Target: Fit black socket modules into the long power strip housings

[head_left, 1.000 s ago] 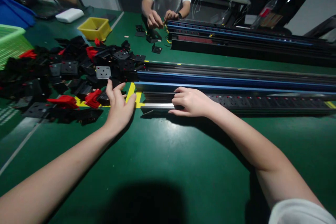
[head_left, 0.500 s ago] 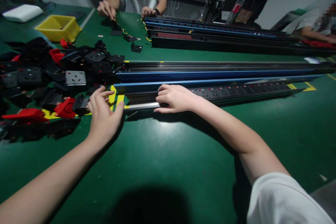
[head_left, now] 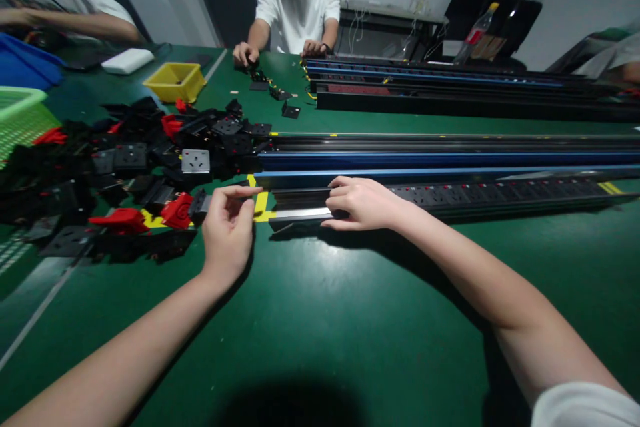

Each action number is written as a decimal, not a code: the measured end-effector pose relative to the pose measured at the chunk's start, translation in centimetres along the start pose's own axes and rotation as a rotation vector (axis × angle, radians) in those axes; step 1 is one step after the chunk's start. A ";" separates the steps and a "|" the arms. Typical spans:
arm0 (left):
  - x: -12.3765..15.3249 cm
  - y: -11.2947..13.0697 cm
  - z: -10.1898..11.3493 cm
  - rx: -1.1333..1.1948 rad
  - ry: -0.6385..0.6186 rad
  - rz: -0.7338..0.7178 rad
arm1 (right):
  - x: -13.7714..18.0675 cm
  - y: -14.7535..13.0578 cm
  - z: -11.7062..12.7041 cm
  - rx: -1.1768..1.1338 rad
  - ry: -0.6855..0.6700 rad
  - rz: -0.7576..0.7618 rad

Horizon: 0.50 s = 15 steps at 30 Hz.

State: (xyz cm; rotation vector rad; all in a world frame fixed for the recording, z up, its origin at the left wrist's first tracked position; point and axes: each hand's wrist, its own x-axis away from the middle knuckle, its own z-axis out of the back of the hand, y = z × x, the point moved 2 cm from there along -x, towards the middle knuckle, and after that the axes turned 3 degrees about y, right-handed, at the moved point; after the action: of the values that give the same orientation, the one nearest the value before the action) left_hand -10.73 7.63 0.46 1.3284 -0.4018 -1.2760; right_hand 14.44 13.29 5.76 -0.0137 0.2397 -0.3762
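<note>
The rail [head_left: 300, 214] lies lengthwise on the green table [head_left: 350, 327], nearest the wearer, its left end beside yellow tape [head_left: 261, 203]. A row of black sockets [head_left: 500, 193] sits in it to the right of the right hand [head_left: 363, 205]; the channel between that hand and the left end shows bare. The right hand rests on the rail with its fingers curled over; whether it grips the rail or a piece beneath the fingers cannot be told. The left hand [head_left: 227, 237] is half open beside the rail's left end, index finger and thumb apart, nothing visible between them.

Directly behind the rail run two blue bars [head_left: 400, 174], roughly parallel to it. To the left lies a loose pile [head_left: 131, 155] of black sockets, with red pieces [head_left: 120, 220] among them and one paler socket [head_left: 195, 161] face up. Beyond the pile stands a yellow tub [head_left: 175, 83]; at the left edge are a green basket [head_left: 25, 113] and a blue bin [head_left: 30, 63], with a white box [head_left: 127, 61] nearby. Across the table a co-worker [head_left: 295, 7] sits at the left end of further rails [head_left: 450, 103], one hand at small black parts
</note>
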 end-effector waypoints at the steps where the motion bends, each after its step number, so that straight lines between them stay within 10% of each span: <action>1: -0.1 0.1 0.2 -0.039 0.048 -0.031 | 0.0 0.0 0.0 0.001 0.001 -0.001; 15: -0.4 -1.2 0.1 -0.336 -0.063 0.015 | 0.0 -0.1 0.1 0.001 -0.012 -0.017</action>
State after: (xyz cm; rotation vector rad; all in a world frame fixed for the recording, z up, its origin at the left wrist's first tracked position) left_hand -11.47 8.26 -0.40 1.0017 -0.2281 -1.3100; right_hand 14.46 13.17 5.86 -0.0167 0.2273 -0.3929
